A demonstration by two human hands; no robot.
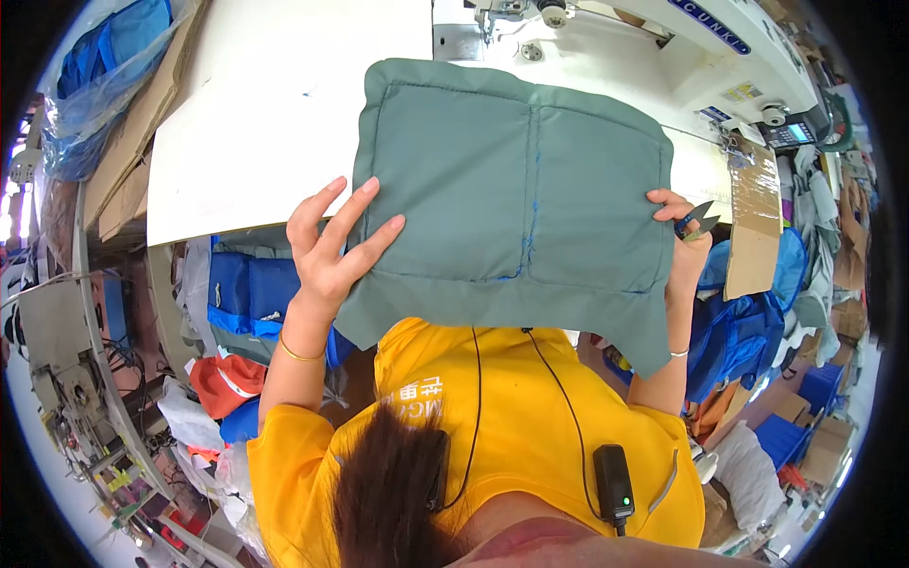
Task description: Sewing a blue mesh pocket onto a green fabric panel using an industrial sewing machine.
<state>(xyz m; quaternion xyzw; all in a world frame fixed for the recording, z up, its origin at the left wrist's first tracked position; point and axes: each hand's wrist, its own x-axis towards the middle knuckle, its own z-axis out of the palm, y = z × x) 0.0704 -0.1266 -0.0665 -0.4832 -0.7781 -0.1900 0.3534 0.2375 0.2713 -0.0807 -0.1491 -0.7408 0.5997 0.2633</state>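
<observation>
A dark green padded fabric panel (pixel 450 180) is held up in front of my chest. It has stitched lines around its border and a double seam dividing it in two. Blue thread ends show along that seam and near the lower stitching. My left hand (pixel 331 246) grips the panel's left edge, fingers spread over its face. At the right edge my right hand (pixel 686 241) pinches the panel between closed fingers. Small dark-bladed thread snips (pixel 701 222) are also in that hand, blades pointing outward to the right. Parts of both hands are hidden behind the fabric or turned away.
A white sewing table (pixel 256 123) lies beyond the panel, with a sewing machine (pixel 701 57) at the back right. Cardboard (pixel 755 218) hangs at the table's right edge. Blue bags (pixel 251 293) sit below the left side. A plastic-wrapped blue bundle (pixel 104 85) is at far left.
</observation>
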